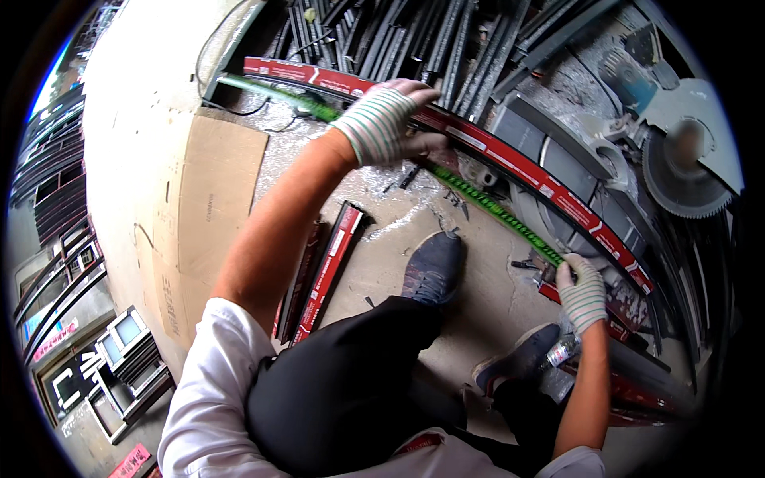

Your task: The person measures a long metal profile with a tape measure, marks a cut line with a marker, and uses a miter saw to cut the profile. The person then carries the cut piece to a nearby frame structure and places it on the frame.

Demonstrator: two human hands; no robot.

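Observation:
My left hand (388, 121), in a white glove with green stripes, presses on a long red and black metal profile (510, 156) that runs from upper left to lower right. A green measuring tape (486, 205) stretches along the profile. My right hand (582, 293), gloved the same way, pinches the tape's lower end beside the profile. My dark shoes (434, 267) stand on the concrete floor below the tape.
A chop saw with a round blade (684, 171) stands at the right. Dark metal profiles (414, 36) are stacked at the top. Two short red profiles (328, 271) lie on the floor by a flattened cardboard sheet (209, 207). A plastic bottle (558, 354) lies near my right foot.

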